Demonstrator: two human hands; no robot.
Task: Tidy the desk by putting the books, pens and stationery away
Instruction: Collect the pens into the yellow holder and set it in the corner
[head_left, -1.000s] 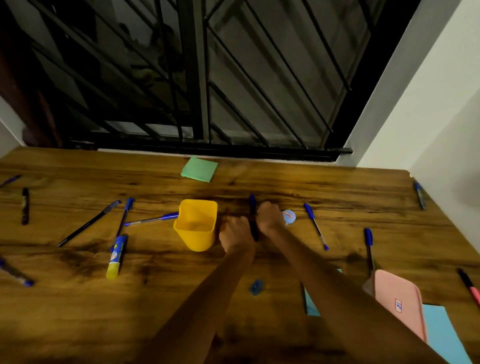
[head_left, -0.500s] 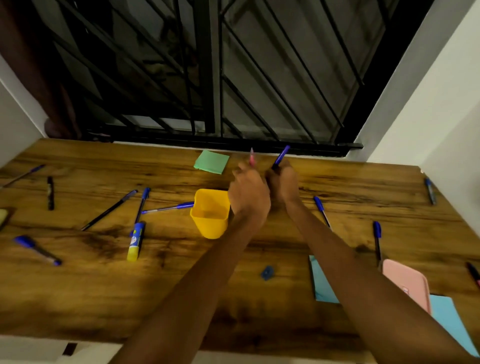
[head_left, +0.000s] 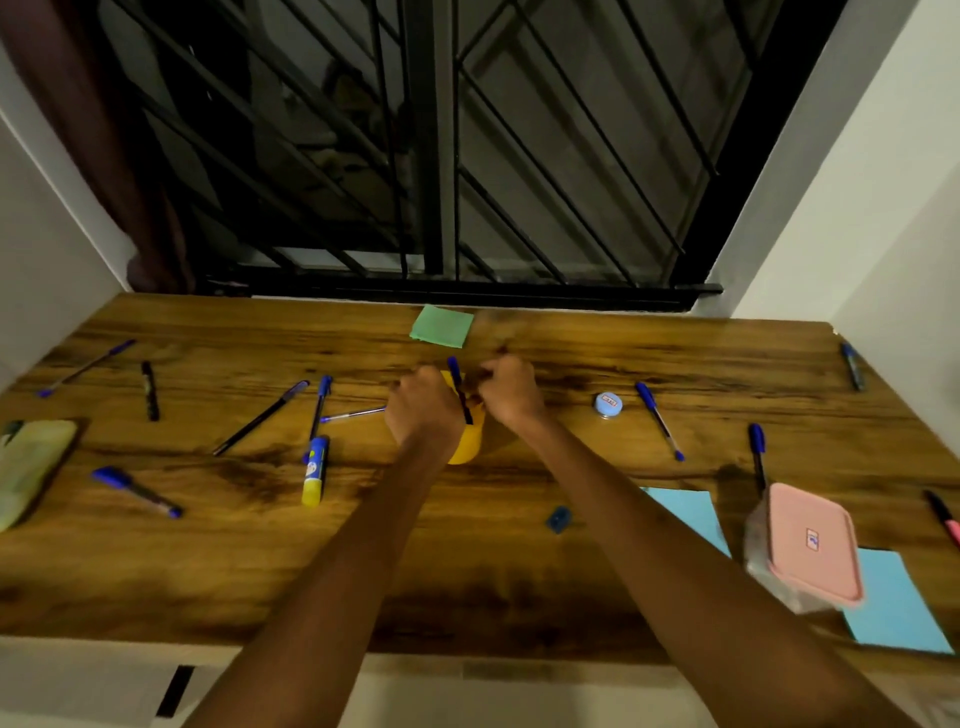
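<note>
— What's on your far left?

— A pale yellow-green flat pouch (head_left: 28, 467) at the edge of the brown wood-grain desk (head_left: 260, 561). Beyond it lies a thin blue-capped pen (head_left: 85, 367), then a short black marker (head_left: 150, 391). Nearer me is a blue-capped pen with a clear barrel (head_left: 137, 492).

— And moving toward the middle?

— A long dark pen (head_left: 261, 417) lies slanted, beside it a blue pen (head_left: 318, 410) running toward me, and a yellow glue stick with a blue cap (head_left: 315, 471) just below that. A silver-barrelled pen with a blue tip (head_left: 352, 415) points at my left hand (head_left: 423, 413).

— What are your hands doing?

— My left hand is curled round the yellow plastic cup (head_left: 467, 447), which stands upright on the desk. A dark pen with a blue cap (head_left: 460, 389) stands in the cup, leaning between my hands. My right hand (head_left: 509, 392) is clenched just beside the rim (whether it pinches anything, I cannot tell; it is blurred).

— Behind them?

— A green square notepad (head_left: 442, 326) near the window grille (head_left: 436, 156).

— And to the right?

— A small round blue tin (head_left: 608, 405), a blue ballpoint pen (head_left: 659, 420), a small dark blue sharpener (head_left: 559, 518) nearer me, light blue paper sheets (head_left: 893, 608), another blue-capped pen (head_left: 757, 453), a clear box with a pink lid (head_left: 810, 548), a blue pen by the wall (head_left: 853, 366) and a pink-tipped pen (head_left: 943, 517) at the edge.
</note>
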